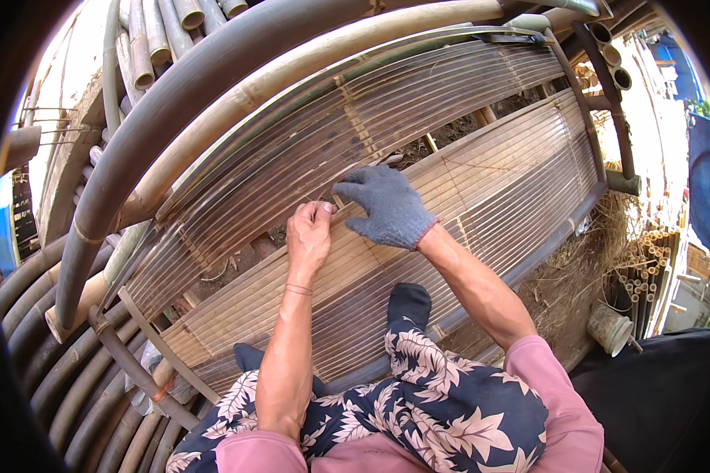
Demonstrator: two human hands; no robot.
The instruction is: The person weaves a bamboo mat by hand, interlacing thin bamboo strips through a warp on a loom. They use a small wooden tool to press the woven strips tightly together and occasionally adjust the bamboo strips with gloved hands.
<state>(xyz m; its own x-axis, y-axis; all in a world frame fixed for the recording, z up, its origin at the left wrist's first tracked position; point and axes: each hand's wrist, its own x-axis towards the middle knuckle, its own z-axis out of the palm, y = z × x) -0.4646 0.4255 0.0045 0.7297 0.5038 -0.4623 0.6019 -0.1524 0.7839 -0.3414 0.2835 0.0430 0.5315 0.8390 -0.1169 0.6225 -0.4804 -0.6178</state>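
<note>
My bare left hand [309, 232] is closed, thumb and fingertips pinched together over the edge of the bamboo slats; whatever it pinches is too small to make out. Just to its right, my right hand [388, 206] wears a grey knit glove, its thumb and fingers apart and slightly curved, with nothing visible between them. Under both hands lies a bench-like panel of thin bamboo slats [513, 150], tan and brown. A second slatted section [292, 146] rises beyond a narrow gap. A thin reddish cord [457, 164] runs loosely across the near slats.
Thick bent bamboo poles [134, 158] frame the far and left sides. More dark poles [63, 370] are stacked at lower left. My dark-socked foot [409, 306] rests on the slats. A whitish bucket [610, 329] and a bundle of cut bamboo [647, 264] stand at right.
</note>
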